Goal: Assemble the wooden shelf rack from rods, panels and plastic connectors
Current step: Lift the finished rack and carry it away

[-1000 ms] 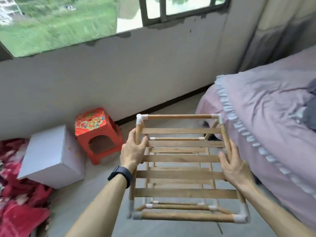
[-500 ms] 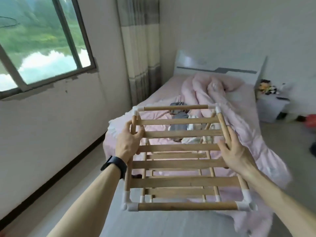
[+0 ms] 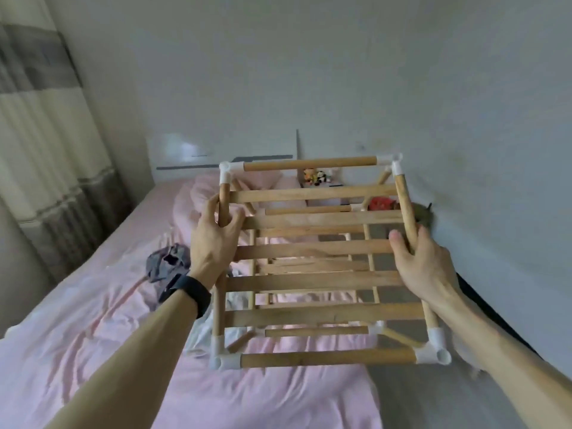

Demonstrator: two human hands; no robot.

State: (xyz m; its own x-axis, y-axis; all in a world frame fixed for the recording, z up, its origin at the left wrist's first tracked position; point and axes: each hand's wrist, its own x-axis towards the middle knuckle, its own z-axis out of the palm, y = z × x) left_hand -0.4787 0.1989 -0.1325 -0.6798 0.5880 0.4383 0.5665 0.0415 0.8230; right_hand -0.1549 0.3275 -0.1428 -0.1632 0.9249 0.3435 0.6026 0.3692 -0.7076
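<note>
I hold the wooden shelf rack [image 3: 315, 281] in the air in front of me, over the edge of a bed. It is a box of wooden rods joined by white plastic corner connectors [image 3: 431, 356], with several flat slats across its top and a lower level showing through them. My left hand [image 3: 213, 239] grips the left side rod near its far end, thumb and fingers curled round it. My right hand [image 3: 424, 264] grips the right side rod about halfway along.
A bed with a pink cover [image 3: 93, 320] lies below and to the left, with a grey cloth [image 3: 167, 264] on it. A white headboard [image 3: 185, 153] stands against the far wall. A striped curtain [image 3: 46, 150] hangs at left. Grey floor [image 3: 418, 397] runs along the right wall.
My view has swung right, from the window wall and red stool round to the bed and far wall. The rack has come along in both hands, and my right hand's fingers now wrap its rod.
</note>
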